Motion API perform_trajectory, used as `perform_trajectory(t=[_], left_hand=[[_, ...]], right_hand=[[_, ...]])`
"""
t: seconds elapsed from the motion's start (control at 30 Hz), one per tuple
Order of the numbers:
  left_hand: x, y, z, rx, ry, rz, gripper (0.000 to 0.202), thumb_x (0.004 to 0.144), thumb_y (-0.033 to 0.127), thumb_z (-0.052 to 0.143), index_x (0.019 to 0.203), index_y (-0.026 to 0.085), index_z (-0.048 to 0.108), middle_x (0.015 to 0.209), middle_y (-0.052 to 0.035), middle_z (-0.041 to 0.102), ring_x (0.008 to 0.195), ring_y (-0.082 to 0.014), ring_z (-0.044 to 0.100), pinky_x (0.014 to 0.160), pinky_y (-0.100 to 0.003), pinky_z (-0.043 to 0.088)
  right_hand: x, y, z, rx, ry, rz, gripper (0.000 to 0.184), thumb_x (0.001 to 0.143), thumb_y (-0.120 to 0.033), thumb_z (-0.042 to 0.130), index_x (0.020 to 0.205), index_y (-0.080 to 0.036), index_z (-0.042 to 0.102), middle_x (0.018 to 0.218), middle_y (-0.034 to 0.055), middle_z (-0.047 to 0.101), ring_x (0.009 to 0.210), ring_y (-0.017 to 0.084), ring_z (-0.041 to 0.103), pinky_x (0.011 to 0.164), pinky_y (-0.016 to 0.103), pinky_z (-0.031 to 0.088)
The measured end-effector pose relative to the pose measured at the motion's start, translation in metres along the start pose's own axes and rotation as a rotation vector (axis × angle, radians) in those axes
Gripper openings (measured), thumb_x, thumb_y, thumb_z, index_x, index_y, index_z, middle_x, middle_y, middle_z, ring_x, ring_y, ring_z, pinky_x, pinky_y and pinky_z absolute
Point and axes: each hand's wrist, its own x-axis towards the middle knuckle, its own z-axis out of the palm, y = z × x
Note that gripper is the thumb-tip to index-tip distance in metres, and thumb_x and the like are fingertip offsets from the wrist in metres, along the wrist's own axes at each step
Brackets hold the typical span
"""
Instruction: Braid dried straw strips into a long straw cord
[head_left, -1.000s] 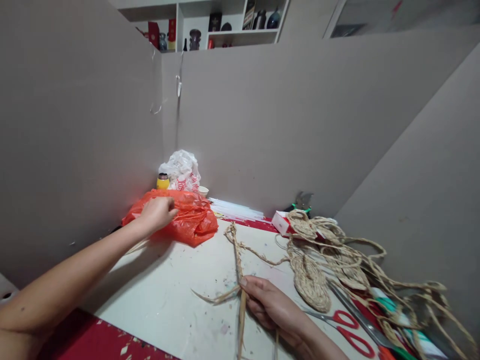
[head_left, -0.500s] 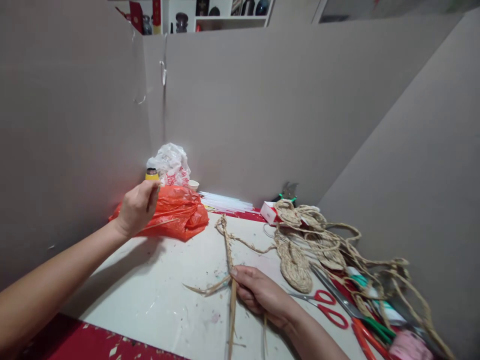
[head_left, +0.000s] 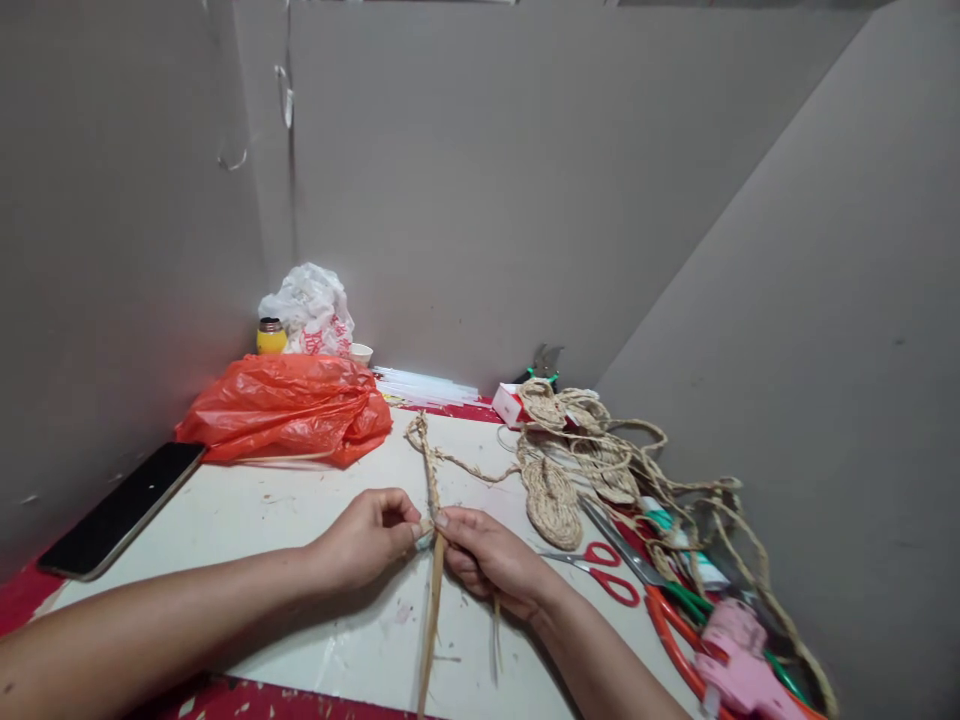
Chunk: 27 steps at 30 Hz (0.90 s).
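Observation:
A thin straw braid (head_left: 431,475) lies upright on the white board (head_left: 300,510), with a small loop at its far end. My right hand (head_left: 491,560) is closed on its near end, thumb and forefinger pinching it. Beside it, my left hand (head_left: 375,535) is closed, its thumb and forefinger pinching a straw strand (head_left: 426,526) just left of the braid. Long loose straw strands (head_left: 430,640) run from the pinch toward me. A thin plaited cord (head_left: 480,472) links the braid's upper part to a woven sole-shaped piece (head_left: 553,505) on the right.
Red-handled scissors (head_left: 615,587), larger orange-handled shears (head_left: 671,635), a pink glue gun (head_left: 739,655) and tangled rope (head_left: 645,455) crowd the right. At left are a phone (head_left: 124,510) and an orange-red plastic bag (head_left: 292,405). White sticks (head_left: 427,388) and pruners (head_left: 545,368) lie by the back wall.
My left hand has come down and right from above the plastic bag and now pinches a strand beside the braid. My right hand keeps its hold. The view has tilted down.

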Motion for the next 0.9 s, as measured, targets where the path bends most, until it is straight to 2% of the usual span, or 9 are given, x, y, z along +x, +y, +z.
perform_trajectory(t=[0.13,0.23,0.3,0.4,0.53,0.7,0.9], left_hand=[[0.007,-0.012,0.009,-0.186,-0.026,-0.141,0.027,0.070,0.035,0.063,0.070,0.016,0.045,0.059,0.0009,0.057,0.053,-0.0081,0.050,0.056,-0.022,0.039],[0.006,-0.008,0.011,-0.249,-0.035,-0.236,0.028,0.068,0.036,0.064,0.072,0.018,0.042,0.059,0.0003,0.060,0.044,-0.0084,0.050,0.044,-0.020,0.037],[0.005,-0.004,0.010,-0.234,-0.018,-0.233,0.027,0.068,0.034,0.064,0.072,0.018,0.043,0.054,0.0034,0.056,0.036,-0.0050,0.039,0.036,-0.017,0.027],[0.004,0.002,0.009,-0.253,-0.015,-0.196,0.025,0.068,0.032,0.064,0.076,0.019,0.044,0.049,0.0072,0.051,0.032,-0.0028,0.027,0.033,-0.017,0.017],[0.005,0.004,0.008,-0.244,0.011,-0.224,0.025,0.065,0.030,0.066,0.081,0.016,0.052,0.050,0.0060,0.052,0.035,-0.0025,0.027,0.035,-0.018,0.014],[0.008,0.004,0.007,-0.233,0.075,-0.230,0.022,0.063,0.030,0.068,0.068,0.012,0.057,0.049,0.0033,0.052,0.040,-0.0032,0.035,0.042,-0.020,0.020],[0.007,0.006,0.006,-0.183,0.072,-0.223,0.027,0.063,0.036,0.069,0.064,0.013,0.054,0.047,0.0060,0.047,0.042,-0.0034,0.032,0.045,-0.020,0.020]], right_hand=[[0.001,0.002,-0.002,0.003,-0.009,-0.016,0.031,0.080,-0.046,0.058,0.073,-0.020,0.043,0.043,-0.0126,0.029,0.035,0.003,0.010,0.032,0.017,0.006],[0.002,0.003,-0.004,-0.003,-0.039,-0.034,0.029,0.084,-0.045,0.054,0.074,-0.018,0.048,0.043,-0.0118,0.028,0.035,0.003,0.011,0.032,0.017,0.006],[0.003,0.004,-0.005,-0.003,-0.054,-0.038,0.030,0.085,-0.045,0.052,0.076,-0.017,0.051,0.044,-0.0115,0.028,0.036,0.004,0.011,0.032,0.017,0.006],[0.003,0.005,-0.006,0.003,-0.065,-0.047,0.032,0.084,-0.047,0.052,0.078,-0.016,0.052,0.045,-0.0115,0.027,0.037,0.004,0.010,0.033,0.018,0.006],[0.001,0.005,-0.004,0.016,-0.069,-0.076,0.033,0.083,-0.049,0.054,0.079,-0.016,0.051,0.046,-0.0117,0.026,0.038,0.004,0.010,0.034,0.018,0.007],[0.001,0.006,-0.001,0.048,-0.076,-0.079,0.032,0.082,-0.049,0.057,0.079,-0.018,0.046,0.047,-0.0120,0.026,0.039,0.004,0.011,0.034,0.017,0.008],[0.003,0.008,0.000,0.036,-0.059,-0.108,0.033,0.082,-0.048,0.057,0.076,-0.020,0.042,0.046,-0.0121,0.027,0.038,0.004,0.012,0.034,0.018,0.008]])
